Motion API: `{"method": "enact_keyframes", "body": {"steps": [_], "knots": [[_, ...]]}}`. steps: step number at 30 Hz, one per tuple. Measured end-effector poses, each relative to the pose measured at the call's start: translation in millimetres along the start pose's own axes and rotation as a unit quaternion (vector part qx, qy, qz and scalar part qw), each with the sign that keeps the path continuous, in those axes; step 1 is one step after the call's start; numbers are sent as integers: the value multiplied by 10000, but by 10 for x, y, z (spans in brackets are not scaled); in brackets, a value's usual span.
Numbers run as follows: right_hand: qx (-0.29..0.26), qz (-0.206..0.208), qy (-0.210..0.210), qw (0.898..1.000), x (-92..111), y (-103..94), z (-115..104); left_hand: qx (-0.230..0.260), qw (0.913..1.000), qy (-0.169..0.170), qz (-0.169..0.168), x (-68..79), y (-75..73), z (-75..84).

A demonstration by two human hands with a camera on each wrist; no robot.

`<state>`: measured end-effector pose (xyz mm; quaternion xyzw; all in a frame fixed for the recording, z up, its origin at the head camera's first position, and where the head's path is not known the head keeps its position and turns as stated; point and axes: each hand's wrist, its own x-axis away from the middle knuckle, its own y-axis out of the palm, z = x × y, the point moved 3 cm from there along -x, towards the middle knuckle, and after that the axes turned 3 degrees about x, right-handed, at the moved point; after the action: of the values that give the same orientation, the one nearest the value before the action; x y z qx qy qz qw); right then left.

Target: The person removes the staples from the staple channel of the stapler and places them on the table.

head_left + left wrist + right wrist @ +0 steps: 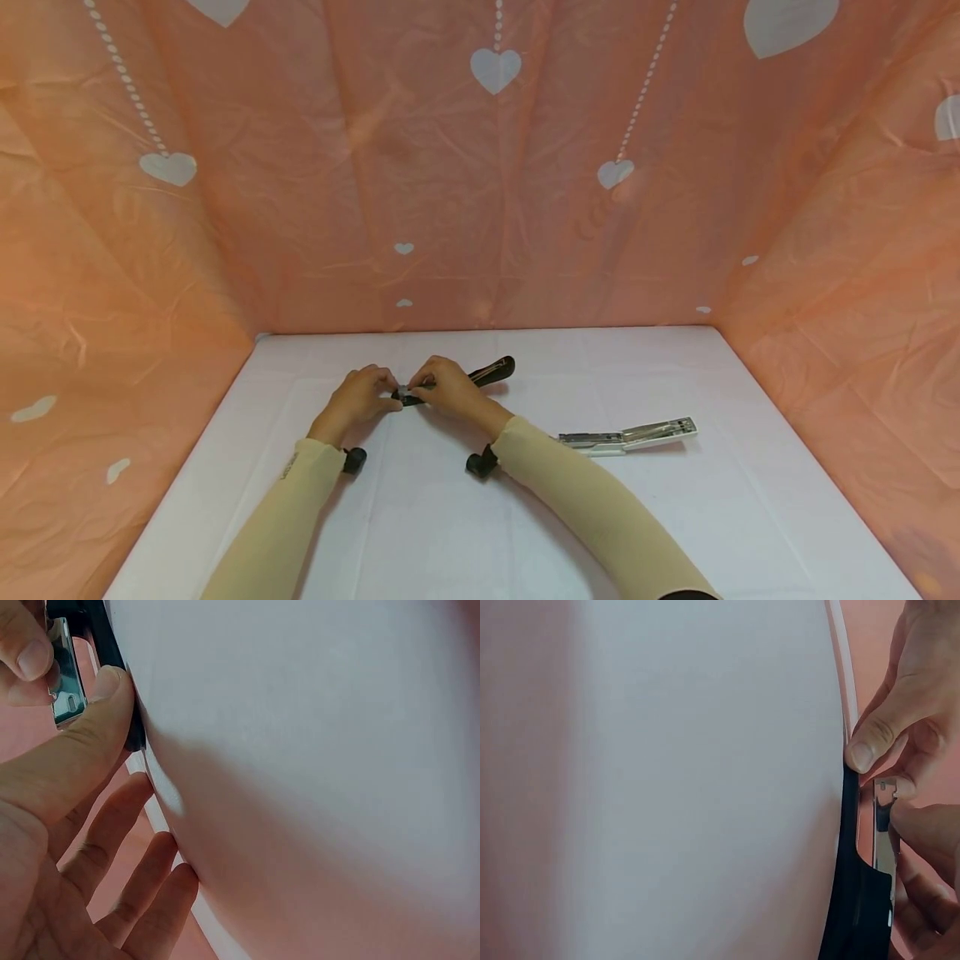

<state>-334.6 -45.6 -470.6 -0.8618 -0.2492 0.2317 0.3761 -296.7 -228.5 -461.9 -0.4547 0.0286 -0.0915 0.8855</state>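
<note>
A black stapler (495,371) lies opened out at the back of the table, its long cover swung to the right. My left hand (358,395) grips the front end of its black base (112,652), thumb on top. The other left fingers reach down toward the white tabletop. From the right, my right hand (452,390) pinches the stapler's metal magazine (885,844) between thumb and fingers, close above the base. Both hands nearly meet there and hide part of the stapler's middle.
A second stapler, white with a metal inside (630,437), lies opened out to the right, its left end behind my right sleeve (592,500). Orange cloth (480,208) with white hearts hangs behind and on both sides of the white table (450,533).
</note>
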Motion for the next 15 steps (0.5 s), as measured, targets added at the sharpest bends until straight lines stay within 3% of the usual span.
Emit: {"method": "enact_keyframes", "body": {"steps": [7, 15], "knots": [[-316, 139, 172, 9993, 6, -1, -12, -34, 10000, -20, -7, 4, -6, 1], [-244, 78, 219, 9994, -23, 2, -46, -73, 10000, -34, -16, -10, -3, -5]]}}
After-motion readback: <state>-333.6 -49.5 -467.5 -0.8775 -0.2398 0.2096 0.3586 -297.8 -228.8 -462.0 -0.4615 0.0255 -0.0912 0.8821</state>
